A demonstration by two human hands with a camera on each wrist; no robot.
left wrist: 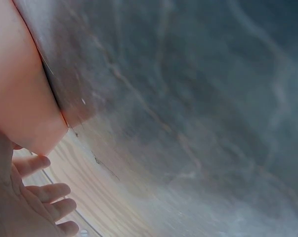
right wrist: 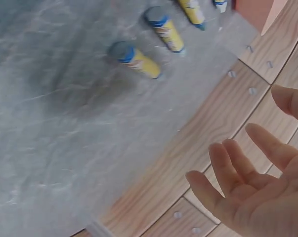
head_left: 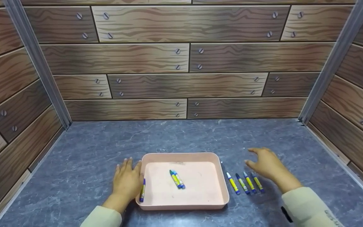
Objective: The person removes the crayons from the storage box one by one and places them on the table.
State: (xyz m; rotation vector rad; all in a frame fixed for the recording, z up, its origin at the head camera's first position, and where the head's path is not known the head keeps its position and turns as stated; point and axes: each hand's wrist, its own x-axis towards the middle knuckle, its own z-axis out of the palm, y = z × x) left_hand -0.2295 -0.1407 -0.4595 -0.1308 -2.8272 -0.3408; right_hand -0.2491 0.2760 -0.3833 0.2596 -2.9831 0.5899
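A pink rectangular tray (head_left: 181, 201) sits on the table, with a green-tipped crayon (head_left: 174, 179) and a light-blue-tipped one (head_left: 179, 180) lying together in its middle. Against its left wall leans a purple-tipped crayon (head_left: 142, 190). My left hand (head_left: 126, 181) rests at the tray's left side, fingers extended; in the left wrist view it lies by the tray's wall (left wrist: 20, 98). Right of the tray, several yellow-wrapped crayons lie in a row, the nearest white-tipped (head_left: 233, 183). My right hand (head_left: 266, 162) hovers beside the row's far end, its fingers relaxed and holding nothing.
The dark marbled tabletop (head_left: 106, 138) extends around the tray. Wood-patterned panels (head_left: 187, 85) stand at the back and both sides, joined by grey metal corner posts (head_left: 39, 60).
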